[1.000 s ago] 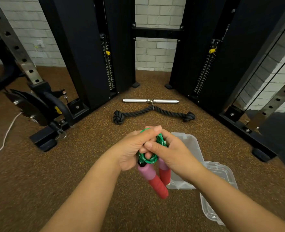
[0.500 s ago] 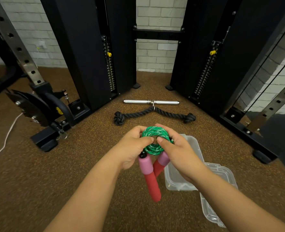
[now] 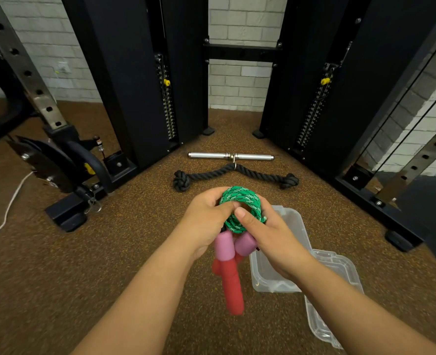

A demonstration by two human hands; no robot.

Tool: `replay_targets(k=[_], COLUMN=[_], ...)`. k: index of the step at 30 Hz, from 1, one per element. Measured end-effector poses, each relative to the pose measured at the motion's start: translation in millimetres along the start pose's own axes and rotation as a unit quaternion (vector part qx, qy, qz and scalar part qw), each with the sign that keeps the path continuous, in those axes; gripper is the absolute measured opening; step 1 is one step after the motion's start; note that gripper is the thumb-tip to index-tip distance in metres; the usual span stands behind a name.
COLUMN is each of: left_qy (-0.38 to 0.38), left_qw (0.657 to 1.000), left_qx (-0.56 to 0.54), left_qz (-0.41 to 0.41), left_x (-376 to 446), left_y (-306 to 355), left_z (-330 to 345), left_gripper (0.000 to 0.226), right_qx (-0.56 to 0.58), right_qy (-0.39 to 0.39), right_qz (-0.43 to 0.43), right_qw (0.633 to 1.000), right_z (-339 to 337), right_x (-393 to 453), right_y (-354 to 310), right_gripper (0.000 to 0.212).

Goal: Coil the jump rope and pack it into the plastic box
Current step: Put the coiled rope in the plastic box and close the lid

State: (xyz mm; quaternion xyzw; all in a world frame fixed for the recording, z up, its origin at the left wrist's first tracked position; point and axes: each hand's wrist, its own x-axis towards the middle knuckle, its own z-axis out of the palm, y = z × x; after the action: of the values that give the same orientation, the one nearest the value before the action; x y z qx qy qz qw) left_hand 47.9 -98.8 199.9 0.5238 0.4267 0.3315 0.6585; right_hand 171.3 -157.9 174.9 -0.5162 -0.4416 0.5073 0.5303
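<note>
The jump rope point(image 3: 240, 210) is a green braided cord wound into a tight coil, held up over the floor. Its two pink-and-red handles point(image 3: 228, 267) hang down below the coil. My left hand point(image 3: 206, 221) grips the coil from the left and my right hand point(image 3: 265, 237) grips it from the right, thumbs meeting on top. The clear plastic box point(image 3: 275, 280) stands open on the floor just under my right hand, partly hidden by that wrist. Its clear lid point(image 3: 339, 303) lies beside it to the right.
A black thick rope attachment point(image 3: 235, 175) and a chrome bar point(image 3: 231, 156) lie on the brown floor ahead. Black cable-machine towers point(image 3: 140, 80) rise left and right. A rack foot with weight plates point(image 3: 58, 165) sits at the left, with a white cord point(image 3: 4, 216) trailing.
The coil has turned to face me and risen a little; the handles have swung down and now hang closer together. Both hands have kept their grip.
</note>
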Motion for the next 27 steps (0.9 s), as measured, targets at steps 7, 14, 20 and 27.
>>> replay_targets(k=[7,14,20,27], left_qy=[-0.018,-0.111,-0.139,-0.228], left_qw=[0.999,0.981,0.971,0.964], left_qx=[-0.038,-0.144,-0.176,-0.003], left_qz=[-0.006,-0.062,-0.079,-0.14], left_x=[-0.2,0.4,2.0,3.4], left_y=[0.8,-2.0,-1.5,-28.5], left_z=[2.4,0.1,7.2,19.2], left_gripper=[0.037,0.032,0.036,0.057], right_qx=[0.061,0.105,0.088,0.231], right_qy=[0.005,-0.037,0.007,0.093], right_qz=[0.006,0.043,0.063,0.135], right_qw=[0.998,0.993,0.994,0.959], right_z=[-0.4,-1.1,-1.7,-40.7], right_x=[1.5,1.1,5.1,20.4], right_y=[-0.7,-2.8,-2.3,-19.7], right_gripper=[0.039,0.036,0.033,0.041])
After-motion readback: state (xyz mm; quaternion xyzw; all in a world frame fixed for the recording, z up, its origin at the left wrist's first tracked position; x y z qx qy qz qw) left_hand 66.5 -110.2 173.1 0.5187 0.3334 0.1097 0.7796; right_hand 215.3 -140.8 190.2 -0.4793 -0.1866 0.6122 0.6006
